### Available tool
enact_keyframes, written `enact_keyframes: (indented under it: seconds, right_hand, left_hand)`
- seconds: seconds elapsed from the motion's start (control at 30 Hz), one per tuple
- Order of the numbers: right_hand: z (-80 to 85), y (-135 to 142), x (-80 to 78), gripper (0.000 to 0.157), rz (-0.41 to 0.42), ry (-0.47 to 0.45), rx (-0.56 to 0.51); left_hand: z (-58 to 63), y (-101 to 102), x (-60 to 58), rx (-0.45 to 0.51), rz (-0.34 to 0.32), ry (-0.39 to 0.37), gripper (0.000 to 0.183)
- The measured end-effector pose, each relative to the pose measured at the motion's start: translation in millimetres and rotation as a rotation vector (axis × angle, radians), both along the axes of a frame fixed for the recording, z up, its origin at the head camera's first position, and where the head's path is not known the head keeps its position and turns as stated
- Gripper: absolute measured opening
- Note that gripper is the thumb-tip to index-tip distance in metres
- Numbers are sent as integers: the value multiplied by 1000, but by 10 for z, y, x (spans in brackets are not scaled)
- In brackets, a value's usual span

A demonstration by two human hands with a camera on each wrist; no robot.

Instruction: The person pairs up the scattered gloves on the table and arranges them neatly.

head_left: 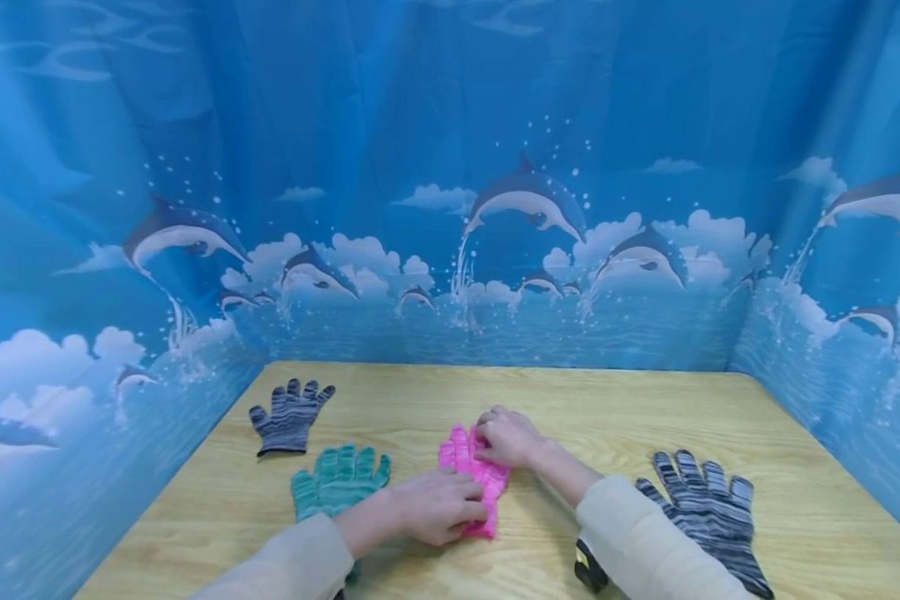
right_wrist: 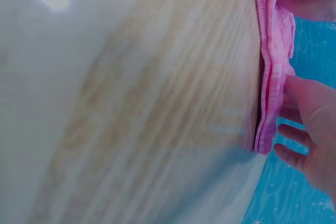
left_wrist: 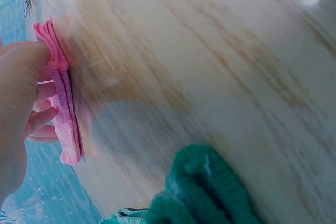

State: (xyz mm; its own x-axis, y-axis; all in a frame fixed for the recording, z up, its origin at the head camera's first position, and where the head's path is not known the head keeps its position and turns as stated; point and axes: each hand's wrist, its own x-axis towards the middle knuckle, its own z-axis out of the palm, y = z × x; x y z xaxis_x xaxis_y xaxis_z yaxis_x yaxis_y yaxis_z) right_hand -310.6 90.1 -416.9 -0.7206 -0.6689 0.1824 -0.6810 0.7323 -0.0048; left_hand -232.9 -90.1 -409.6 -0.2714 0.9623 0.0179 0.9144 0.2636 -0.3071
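Observation:
Pink knit gloves [head_left: 487,477] lie layered together near the middle of the table, fingers pointing away. My left hand [head_left: 441,507] grips them at the cuff end; in the left wrist view its thumb meets the folded cuff [left_wrist: 46,38]. Toward the glove fingers, my right hand [head_left: 507,437] holds the pink layers between thumb and index finger. The right wrist view shows the other fingers [right_wrist: 290,156] loosely bent, off the fabric. Beside my left forearm lies a green glove [head_left: 337,479], partly covered by that arm.
A grey striped glove [head_left: 288,419] lies at the back left of the wooden table [head_left: 570,392]. Another grey striped glove [head_left: 708,508] is on the right, beside my right sleeve. A blue dolphin-print curtain [head_left: 420,125] surrounds the table's back and sides.

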Motion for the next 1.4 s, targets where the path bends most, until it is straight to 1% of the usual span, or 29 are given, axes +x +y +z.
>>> enact_keyframes:
  seconds: [0.2, 0.27, 0.33, 0.43, 0.5, 0.6, 0.77, 0.83, 0.9, 1.13, 1.3, 1.4]
  right_hand:
    - [3, 5, -33, 29, 41, 27, 27]
    - [8, -3, -43, 25, 44, 29, 22]
    - [20, -27, -47, 20, 34, 25, -13]
    - [35, -97, -51, 12, 8, 28, -100]
    - [41, -160, -51, 13, -11, 24, -161]
    - [44, -246, -53, 15, -50, 3, -195]
    - [36, -319, -85, 8, -110, -14, -174]
    - [38, -326, -102, 5, -115, -12, -168]
    - [41, -328, -117, 5, -108, -12, -163]
    - [16, -341, -149, 5, -37, -15, -160]
    - [23, -350, -154, 5, -67, -21, -200]
    - [43, -348, -171, 7, -102, -10, -191]
  left_hand:
    - [-5, -13, -14, -1, -11, 18, 10]
    - [-2, -16, -13, -1, -12, 20, 10]
    - [1, -16, -10, -1, -13, 21, 10]
    - [7, -14, -6, 0, -11, 8, 11]
    - [11, -11, -5, 0, -10, 3, 11]
    - [11, -6, -5, 3, -12, -2, 11]
    - [-5, 11, -23, 10, -23, 1, 10]
    - [-13, 13, -32, 9, -25, 3, 10]
    - [-19, 11, -38, 10, -26, 4, 10]
    - [-35, 2, -48, 12, -29, 33, 10]
    - [-46, -2, -36, 13, -35, 36, 11]
    - [-40, -3, -25, 16, -32, 35, 11]
